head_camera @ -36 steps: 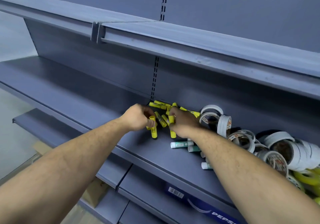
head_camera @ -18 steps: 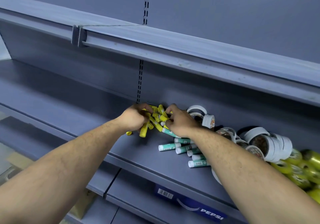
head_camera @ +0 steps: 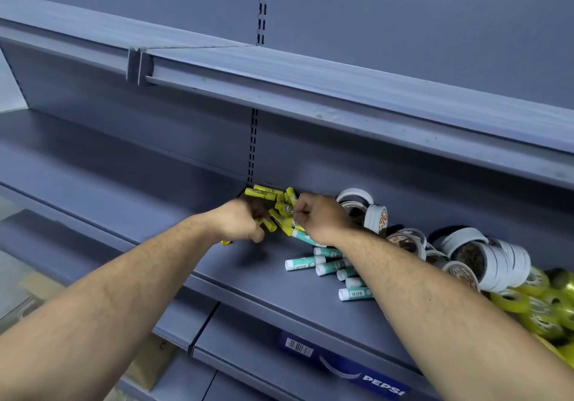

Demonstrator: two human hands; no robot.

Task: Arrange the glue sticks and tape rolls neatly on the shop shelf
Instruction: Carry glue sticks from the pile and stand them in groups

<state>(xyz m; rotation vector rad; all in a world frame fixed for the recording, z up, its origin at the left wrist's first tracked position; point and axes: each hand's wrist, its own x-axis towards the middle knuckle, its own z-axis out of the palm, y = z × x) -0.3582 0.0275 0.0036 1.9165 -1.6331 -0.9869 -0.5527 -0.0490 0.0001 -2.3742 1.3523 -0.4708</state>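
A heap of yellow glue sticks (head_camera: 281,206) lies at the back of the grey shelf (head_camera: 248,273), by the slotted upright. My left hand (head_camera: 240,222) grips some of them from the left, fingers curled. My right hand (head_camera: 320,217) pinches yellow sticks from the right. Several teal-and-white glue sticks (head_camera: 332,267) lie loose under my right forearm. White tape rolls (head_camera: 375,217) and a stacked white roll pile (head_camera: 494,261) sit to the right. Yellow tape rolls (head_camera: 540,304) fill the far right.
An upper shelf (head_camera: 341,90) overhangs the work area. The shelf's left half (head_camera: 108,164) holds nothing. Below, a lower shelf carries a blue Pepsi box (head_camera: 351,366) and a cardboard box (head_camera: 149,366).
Both hands have closed in on the yellow sticks and gathered them toward the back corner. The camera has swung right, showing more tape rolls.
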